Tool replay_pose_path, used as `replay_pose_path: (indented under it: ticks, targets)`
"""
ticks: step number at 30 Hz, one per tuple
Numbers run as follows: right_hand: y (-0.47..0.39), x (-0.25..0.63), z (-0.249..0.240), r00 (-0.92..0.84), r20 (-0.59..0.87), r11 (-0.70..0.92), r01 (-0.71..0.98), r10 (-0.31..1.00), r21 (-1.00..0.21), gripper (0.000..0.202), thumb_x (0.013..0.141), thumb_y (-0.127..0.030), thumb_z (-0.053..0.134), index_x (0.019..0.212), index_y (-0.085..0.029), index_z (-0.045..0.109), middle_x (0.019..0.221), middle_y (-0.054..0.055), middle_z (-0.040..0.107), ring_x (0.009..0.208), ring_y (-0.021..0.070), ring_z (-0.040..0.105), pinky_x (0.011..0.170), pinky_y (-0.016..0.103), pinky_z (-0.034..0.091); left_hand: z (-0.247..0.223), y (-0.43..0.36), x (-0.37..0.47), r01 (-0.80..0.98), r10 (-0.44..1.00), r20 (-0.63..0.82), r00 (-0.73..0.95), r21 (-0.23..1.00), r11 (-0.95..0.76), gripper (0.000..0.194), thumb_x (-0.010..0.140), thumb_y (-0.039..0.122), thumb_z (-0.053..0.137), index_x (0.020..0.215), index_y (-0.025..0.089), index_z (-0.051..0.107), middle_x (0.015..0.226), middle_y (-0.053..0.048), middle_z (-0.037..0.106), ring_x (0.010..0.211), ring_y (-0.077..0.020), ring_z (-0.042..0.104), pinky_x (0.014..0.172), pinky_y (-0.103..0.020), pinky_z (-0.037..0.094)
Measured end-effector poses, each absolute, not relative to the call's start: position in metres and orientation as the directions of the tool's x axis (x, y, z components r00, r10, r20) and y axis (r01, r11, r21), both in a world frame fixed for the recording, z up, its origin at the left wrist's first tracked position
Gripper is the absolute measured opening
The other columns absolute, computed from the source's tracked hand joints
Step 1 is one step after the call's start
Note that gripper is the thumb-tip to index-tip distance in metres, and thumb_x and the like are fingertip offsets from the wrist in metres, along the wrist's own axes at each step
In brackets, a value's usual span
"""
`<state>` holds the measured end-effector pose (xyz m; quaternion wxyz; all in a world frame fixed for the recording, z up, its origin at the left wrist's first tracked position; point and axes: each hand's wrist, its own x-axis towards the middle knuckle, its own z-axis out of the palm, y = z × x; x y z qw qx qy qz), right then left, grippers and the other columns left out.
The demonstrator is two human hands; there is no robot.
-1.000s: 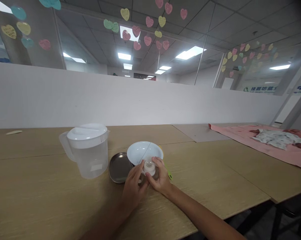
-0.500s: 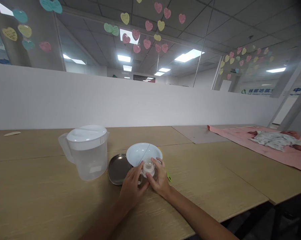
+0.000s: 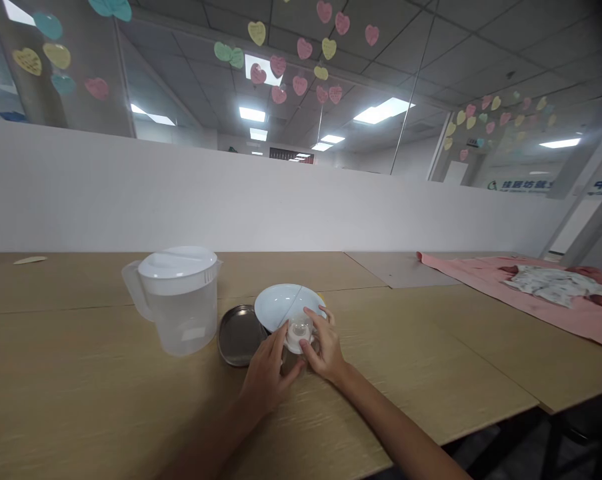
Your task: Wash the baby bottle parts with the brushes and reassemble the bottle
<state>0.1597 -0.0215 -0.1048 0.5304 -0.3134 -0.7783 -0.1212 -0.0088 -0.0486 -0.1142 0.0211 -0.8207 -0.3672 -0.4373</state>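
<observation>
A baby bottle point(image 3: 297, 341) with a white collar and a clear domed cap stands upright between my hands, close to the table's middle. My left hand point(image 3: 267, 373) is closed round the left side of its body, thumb toward me. At the cap and collar, my right hand point(image 3: 327, 348) grips from the right with thumb and fingers. Just behind the bottle lies a pale blue-white bowl point(image 3: 277, 305), partly covered by my right fingers. A shallow metal tray point(image 3: 238, 339) is left of the bowl, near my left hand. My fingers hide much of the bottle's lower part.
A lidded translucent pitcher point(image 3: 185, 323) stands left of the tray. On the right, a doll in patterned white clothes point(image 3: 555, 283) lies on a pink mat point(image 3: 485, 283). A low white wall point(image 3: 291, 207) with glass above borders the wooden table point(image 3: 421, 360) at the back.
The view has shifted slightly. Both hands stay at the bottle, and more of the clear cap shows as my right fingers have lifted a little. The green item by my right hand is out of sight.
</observation>
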Motion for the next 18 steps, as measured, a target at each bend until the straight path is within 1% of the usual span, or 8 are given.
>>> replay_pose_path:
  ticks: [6, 10, 12, 15, 18]
  targets:
    - [-0.0227, 0.1613, -0.1051, -0.248, 0.895, 0.774, 0.616, 0.370, -0.148, 0.054, 0.082, -0.033, 0.046, 0.133, -0.017, 0.034, 0.099, 0.009, 0.063, 0.093, 0.0242, 0.059, 0.099, 0.054, 0.031, -0.1129, -0.0509, -0.0093, 0.604, 0.640, 0.684, 0.351, 0.356, -0.713, 0.063, 0.082, 0.033, 0.054, 0.136, 0.019, 0.025, 0.127, -0.014, 0.051, 0.115, -0.0248, 0.051, 0.093, -0.040, 0.045]
    - [-0.0242, 0.1620, -0.1045, -0.245, 0.881, 0.763, 0.621, 0.404, -0.178, 0.053, 0.083, -0.036, 0.045, 0.132, -0.017, 0.035, 0.103, 0.010, 0.062, 0.099, 0.0260, 0.057, 0.099, 0.054, 0.031, -0.1118, -0.0530, -0.0072, 0.572, 0.697, 0.647, 0.310, 0.458, -0.680, 0.063, 0.080, 0.031, 0.056, 0.135, 0.020, 0.027, 0.127, -0.012, 0.051, 0.114, -0.0241, 0.052, 0.093, -0.039, 0.046]
    - [-0.0251, 0.1616, -0.1051, -0.240, 0.877, 0.764, 0.616, 0.417, -0.194, 0.052, 0.084, -0.038, 0.045, 0.131, -0.018, 0.036, 0.107, 0.010, 0.061, 0.103, 0.0266, 0.055, 0.099, 0.054, 0.032, -0.1128, -0.0532, -0.0065, 0.552, 0.728, 0.620, 0.293, 0.512, -0.658, 0.069, 0.077, 0.031, 0.059, 0.136, 0.021, 0.026, 0.129, -0.012, 0.050, 0.112, -0.0238, 0.053, 0.091, -0.038, 0.047]
    - [-0.0266, 0.1603, -0.1079, -0.206, 0.860, 0.762, 0.588, 0.467, -0.273, 0.054, 0.082, -0.040, 0.047, 0.130, -0.017, 0.037, 0.115, 0.012, 0.057, 0.108, 0.0273, 0.052, 0.097, 0.050, 0.037, -0.1143, -0.0526, -0.0068, 0.531, 0.766, 0.569, 0.299, 0.568, -0.629, 0.083, 0.071, 0.032, 0.066, 0.139, 0.022, 0.020, 0.134, -0.012, 0.045, 0.110, -0.0240, 0.054, 0.087, -0.037, 0.049]
    - [-0.0272, 0.1583, -0.1116, -0.160, 0.809, 0.737, 0.538, 0.566, -0.409, 0.058, 0.080, -0.041, 0.052, 0.130, -0.017, 0.037, 0.122, 0.014, 0.053, 0.110, 0.0267, 0.051, 0.093, 0.044, 0.042, -0.1141, -0.0519, -0.0075, 0.530, 0.786, 0.534, 0.312, 0.589, -0.610, 0.084, 0.070, 0.031, 0.067, 0.139, 0.023, 0.020, 0.135, -0.012, 0.044, 0.111, -0.0244, 0.053, 0.084, -0.037, 0.050]
